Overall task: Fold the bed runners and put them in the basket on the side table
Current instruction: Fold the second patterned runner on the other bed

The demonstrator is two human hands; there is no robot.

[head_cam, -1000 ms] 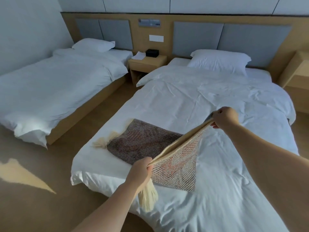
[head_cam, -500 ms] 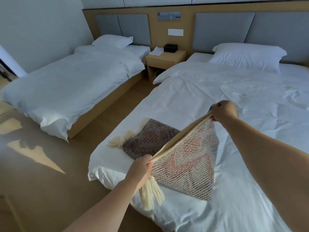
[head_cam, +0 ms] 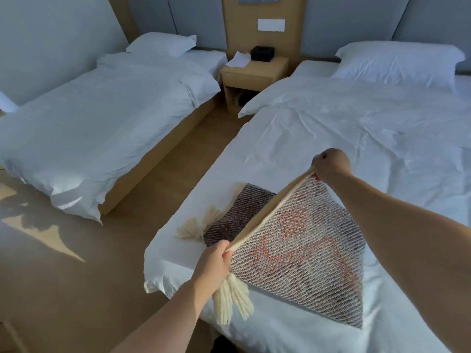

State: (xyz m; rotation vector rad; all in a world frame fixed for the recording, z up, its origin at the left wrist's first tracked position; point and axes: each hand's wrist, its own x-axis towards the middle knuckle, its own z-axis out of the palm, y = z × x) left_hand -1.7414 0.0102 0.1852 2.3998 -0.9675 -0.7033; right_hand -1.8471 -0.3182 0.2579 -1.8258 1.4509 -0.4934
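At the foot end of the near bed [head_cam: 331, 128], you hold the bed runner [head_cam: 300, 253] lifted by its cream edge, which runs taut between your two hands. Your left hand [head_cam: 214, 261] is curled round that edge at the corner nearest the bed's foot. A bunch of cream tassels [head_cam: 234, 299] hangs below it over the bed's side. Your right hand [head_cam: 331, 165] grips the other end of the edge, farther up the bed. From the edge the woven brown-and-red cloth hangs to a point resting on the bed's white duvet. Another part of the runner lies flat on the bed behind the lifted part, with a second tassel bunch [head_cam: 193, 225] fanned toward the bed's aisle side.

The duvet is creased, and a white pillow [head_cam: 397, 62] lies at the bed's head. Just beside the bed's head stands a wooden side table [head_cam: 254, 70]; on its tabletop sit a dark box [head_cam: 262, 53] and a white sheet of paper [head_cam: 238, 59]. Across the aisle from the bed is a second bed [head_cam: 102, 118], also in white, with its own pillow [head_cam: 160, 43]. The tan floor [head_cam: 76, 289] beside the bed carries patches of sunlight [head_cam: 43, 225]. Grey padded panels set in wood run behind the bed's head, with a white switch plate [head_cam: 271, 24] above the side table.
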